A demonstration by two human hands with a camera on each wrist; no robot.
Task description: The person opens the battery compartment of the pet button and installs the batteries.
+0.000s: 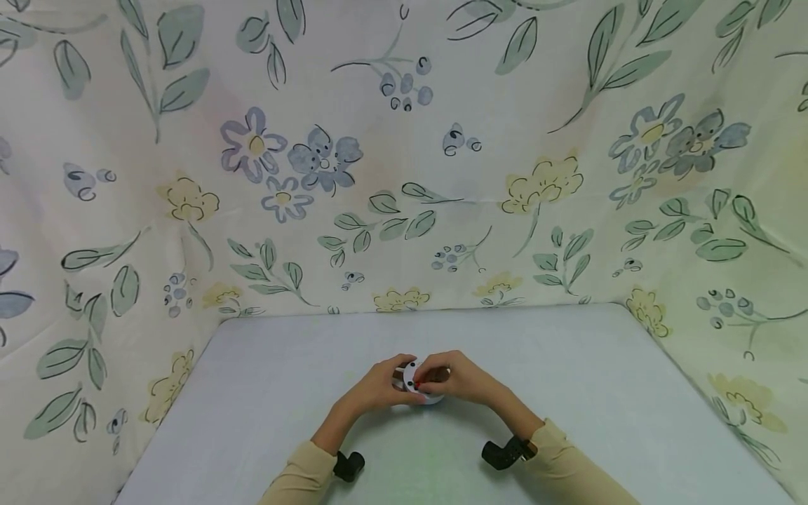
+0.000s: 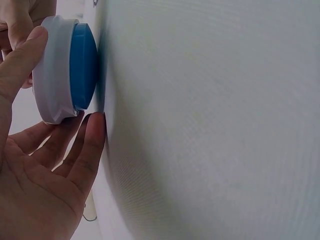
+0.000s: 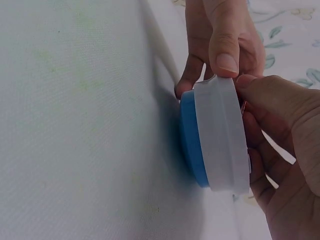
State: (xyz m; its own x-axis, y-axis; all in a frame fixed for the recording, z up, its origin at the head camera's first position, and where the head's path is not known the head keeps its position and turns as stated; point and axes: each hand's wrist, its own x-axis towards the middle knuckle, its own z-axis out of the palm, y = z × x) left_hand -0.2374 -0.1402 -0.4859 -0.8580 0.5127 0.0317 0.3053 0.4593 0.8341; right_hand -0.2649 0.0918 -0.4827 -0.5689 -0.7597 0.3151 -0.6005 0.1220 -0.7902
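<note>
A round white case with a blue base stands low over the table, held between both hands. Its white face carries black dots and a small red part. My left hand grips the case by the rim, thumb on one side and fingers spread along the other. The right hand reaches over the face from the right, thumb and fingertips pinching the red part. In the right wrist view, a sliver of red shows behind the white wall, and the right fingers cover most of the face.
The table has a pale cloth over it. Behind and at both sides hangs a floral curtain. Black wrist cameras sit on both wrists, below beige sleeves.
</note>
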